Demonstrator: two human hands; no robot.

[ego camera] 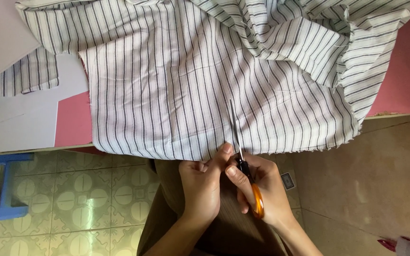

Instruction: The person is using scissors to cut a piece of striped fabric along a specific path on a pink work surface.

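Pink surface carried striped cloth over its near edge.
Left hand pinched the hem; right hand gripped orange-handled scissors there.

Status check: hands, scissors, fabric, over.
Right hand gripping orange-handled scissors, blades laid up into the striped fabric from its near edge. Left hand pinching that edge beside the blades. Nothing blocking the blades.

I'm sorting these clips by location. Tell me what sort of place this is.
Probably a home sewing or tailoring spot: striped fabric spread over a pink table, scissors cutting into its edge, patterned floor tiles below.
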